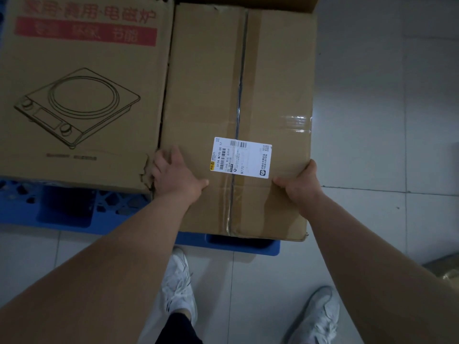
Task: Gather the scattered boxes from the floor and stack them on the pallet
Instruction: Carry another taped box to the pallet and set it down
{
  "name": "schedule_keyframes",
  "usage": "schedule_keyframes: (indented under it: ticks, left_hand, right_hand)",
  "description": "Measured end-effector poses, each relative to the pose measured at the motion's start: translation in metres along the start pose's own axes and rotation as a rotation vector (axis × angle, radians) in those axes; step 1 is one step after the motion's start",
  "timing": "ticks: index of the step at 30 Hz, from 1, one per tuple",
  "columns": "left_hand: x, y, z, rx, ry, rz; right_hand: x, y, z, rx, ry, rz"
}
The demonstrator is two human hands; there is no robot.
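Left hand [173,173], right hand [299,181] gripping taped cardboard box [206,83]

Looked steeply down from head height, just off the near edge of the blue pallet [17,214], close above its near right corner. Faced forward over the taped box [211,95] there; caught white shoes [178,289] and tiled floor [372,120] below and to the right.

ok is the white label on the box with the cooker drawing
No, the white label sits on the plain taped box, not the cooker box beside it.
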State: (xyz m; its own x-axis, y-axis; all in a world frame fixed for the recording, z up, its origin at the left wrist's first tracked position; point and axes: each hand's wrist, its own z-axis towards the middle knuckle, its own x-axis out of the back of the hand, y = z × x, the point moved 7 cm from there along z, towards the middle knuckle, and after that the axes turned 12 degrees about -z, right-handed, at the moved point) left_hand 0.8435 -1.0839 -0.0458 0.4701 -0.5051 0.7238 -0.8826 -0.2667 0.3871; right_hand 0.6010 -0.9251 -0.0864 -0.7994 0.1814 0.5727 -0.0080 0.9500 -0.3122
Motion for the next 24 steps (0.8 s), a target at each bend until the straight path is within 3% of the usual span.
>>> schedule_keyframes:
  ticks: [7,12,17,24]
  left_hand:
    - [0.009,-0.001,-0.001,-0.043,0.002,0.034]
    - [0.047,-0.018,0.004,-0.064,0.125,0.091]
    - [0.070,-0.060,0.027,0.066,0.011,0.198]
    - [0.074,-0.066,0.048,-0.049,-0.096,0.234]
  right_hand:
    - [0.004,-0.009,-0.018,0.004,0.115,-0.175]
    - [-0.019,-0.051,-0.050,0.159,0.105,-0.416]
    - [-0.064,-0.105,-0.068,0.312,0.042,-0.503]
    - [-0.092,-0.126,-0.066,0.263,0.014,-0.607]
